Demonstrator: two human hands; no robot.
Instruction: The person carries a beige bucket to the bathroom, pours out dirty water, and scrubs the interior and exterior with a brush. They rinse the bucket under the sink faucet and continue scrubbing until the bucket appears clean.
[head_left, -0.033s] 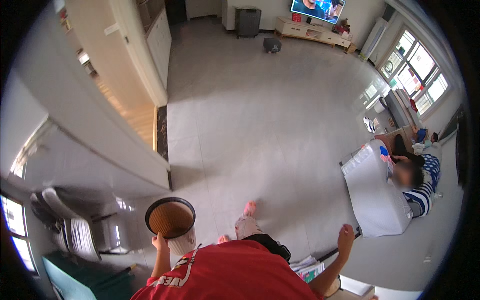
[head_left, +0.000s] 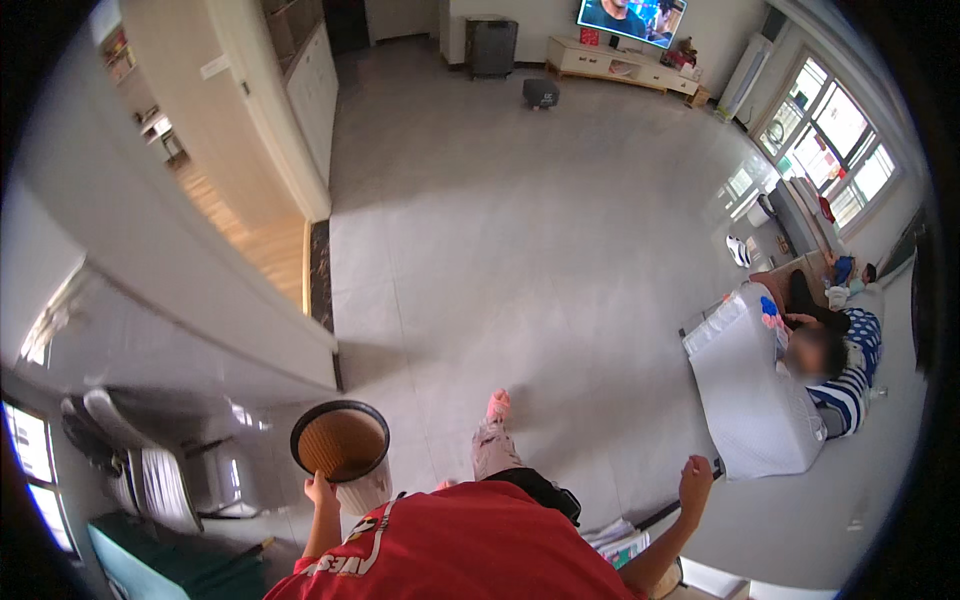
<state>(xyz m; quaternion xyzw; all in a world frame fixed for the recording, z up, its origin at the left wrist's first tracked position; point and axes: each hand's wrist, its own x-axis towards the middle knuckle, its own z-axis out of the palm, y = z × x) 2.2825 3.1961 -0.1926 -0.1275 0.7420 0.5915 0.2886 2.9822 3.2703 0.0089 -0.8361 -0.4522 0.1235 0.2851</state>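
My left hand (head_left: 319, 490) grips the near side of a wastebasket (head_left: 362, 492) by its black rim. The basket is held upright at my left side, over the floor. Its ribbed brown inner wall shows, and I cannot make out anything inside. My right hand (head_left: 695, 480) hangs out at my right with loosely curled fingers, and no object shows in it. It is nearest to a white-covered piece of furniture (head_left: 750, 410).
Grey tiled floor (head_left: 480, 260) stretches ahead. A doorway wall (head_left: 240, 250) stands left, with chairs (head_left: 165, 480) and a teal-covered table (head_left: 140, 560) behind it. A person (head_left: 845, 375) lies on the right. Far off are a black suitcase (head_left: 491, 48), a dark box (head_left: 541, 93) and a TV cabinet (head_left: 620, 65).
My forward foot appears slightly closer to my body, and the other foot is now mostly hidden under my shirt. The left hand keeps its hold on the wastebasket.
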